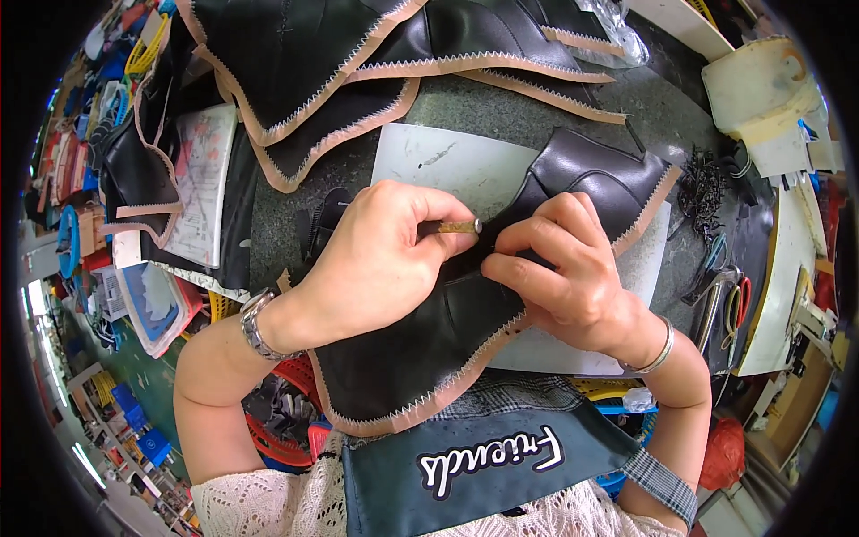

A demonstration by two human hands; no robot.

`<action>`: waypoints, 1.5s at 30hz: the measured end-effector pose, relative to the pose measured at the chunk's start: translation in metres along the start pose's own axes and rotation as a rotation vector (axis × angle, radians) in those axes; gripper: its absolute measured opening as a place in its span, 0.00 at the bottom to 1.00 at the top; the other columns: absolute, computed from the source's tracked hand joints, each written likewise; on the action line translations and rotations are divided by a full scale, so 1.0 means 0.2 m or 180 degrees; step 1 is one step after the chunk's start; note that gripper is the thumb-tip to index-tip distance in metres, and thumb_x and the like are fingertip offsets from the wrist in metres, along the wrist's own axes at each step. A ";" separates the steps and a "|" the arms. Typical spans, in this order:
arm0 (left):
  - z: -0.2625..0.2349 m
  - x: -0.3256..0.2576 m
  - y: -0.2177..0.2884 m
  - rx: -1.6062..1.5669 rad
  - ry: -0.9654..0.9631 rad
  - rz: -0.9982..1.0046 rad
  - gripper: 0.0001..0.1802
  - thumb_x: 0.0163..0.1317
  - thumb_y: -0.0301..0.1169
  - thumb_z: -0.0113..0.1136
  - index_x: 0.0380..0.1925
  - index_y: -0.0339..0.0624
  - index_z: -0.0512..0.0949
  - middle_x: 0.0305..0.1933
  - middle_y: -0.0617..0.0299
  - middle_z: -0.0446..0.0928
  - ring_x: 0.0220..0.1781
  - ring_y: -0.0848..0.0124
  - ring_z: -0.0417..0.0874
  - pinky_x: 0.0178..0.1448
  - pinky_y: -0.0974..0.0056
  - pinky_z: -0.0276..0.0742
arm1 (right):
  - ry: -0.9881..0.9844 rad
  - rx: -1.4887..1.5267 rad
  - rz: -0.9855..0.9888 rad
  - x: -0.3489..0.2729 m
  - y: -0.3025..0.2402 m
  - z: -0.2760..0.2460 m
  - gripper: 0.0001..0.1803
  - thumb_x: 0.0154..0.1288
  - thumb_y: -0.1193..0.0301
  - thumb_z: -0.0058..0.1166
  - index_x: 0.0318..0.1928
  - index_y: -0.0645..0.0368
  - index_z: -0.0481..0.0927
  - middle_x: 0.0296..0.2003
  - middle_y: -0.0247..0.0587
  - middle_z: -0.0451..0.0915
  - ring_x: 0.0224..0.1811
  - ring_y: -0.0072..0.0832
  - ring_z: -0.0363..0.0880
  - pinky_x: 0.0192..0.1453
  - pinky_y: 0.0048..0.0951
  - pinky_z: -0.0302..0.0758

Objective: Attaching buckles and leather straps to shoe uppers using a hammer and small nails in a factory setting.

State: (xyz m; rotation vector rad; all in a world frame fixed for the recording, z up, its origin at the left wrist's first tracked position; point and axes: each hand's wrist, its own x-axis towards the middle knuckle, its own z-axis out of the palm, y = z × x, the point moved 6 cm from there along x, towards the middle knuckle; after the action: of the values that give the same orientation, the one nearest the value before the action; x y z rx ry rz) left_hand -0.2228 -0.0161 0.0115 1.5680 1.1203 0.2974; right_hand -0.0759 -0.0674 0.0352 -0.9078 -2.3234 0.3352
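Note:
A black leather shoe upper (pixel 403 362) with a tan edge and white zigzag stitching lies across the work surface in front of me. My left hand (pixel 376 259), with a watch on its wrist, is closed around a short tan rod-like tool (pixel 458 227). The tool's round metal end points right, and the rest of it is hidden in my fingers. Just right of it, my right hand (pixel 568 268) has its fingers bent and pinched at the middle of the upper. The fingertips are close to the tool's end. A white board (pixel 420 157) lies underneath the upper.
More black leather pieces (pixel 286 63) with tan stitched edges overlap at the back. Scissors (pixel 737 304) and a tangle of black scraps (pixel 702 188) lie at the right. A cream container (pixel 752 85) stands far right. Left are a plastic-wrapped pack (pixel 204 183) and trays (pixel 159 304).

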 end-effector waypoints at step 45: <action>0.15 -0.24 0.07 0.2061 0.1584 0.2190 0.14 0.34 0.18 0.64 0.27 0.38 0.79 0.28 0.60 0.78 0.24 0.61 0.75 0.29 0.61 0.72 | 0.0006 -0.0943 -0.0142 0.02 -0.10 -0.02 0.15 0.37 0.65 0.53 0.29 0.58 0.77 0.26 0.31 0.70 0.35 0.30 0.70 0.51 0.37 0.66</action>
State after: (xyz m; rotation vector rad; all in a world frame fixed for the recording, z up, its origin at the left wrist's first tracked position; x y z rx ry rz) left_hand -0.2207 -0.0707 0.0307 2.5432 1.0588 0.8860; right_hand -0.0858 -0.0792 0.0485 -0.9912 -2.4275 -0.0312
